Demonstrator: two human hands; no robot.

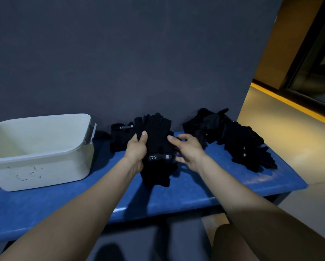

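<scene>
blue table (195,191) | left hand (136,150) grips gloves (156,135) | right hand (189,150) pinches them

Dim room. Dark grey-blue wall (120,53) fills the back, flat and plain. Blue worktop (195,193) stands against it, surface slightly glossy, front edge rounded. To the right, pale beige floor (270,125) under warm yellowish light. Yellow stripe (289,104) runs along the floor's far edge. Above it an orange-brown wall (289,34) and a dark-framed window (317,72), glass dark.
</scene>
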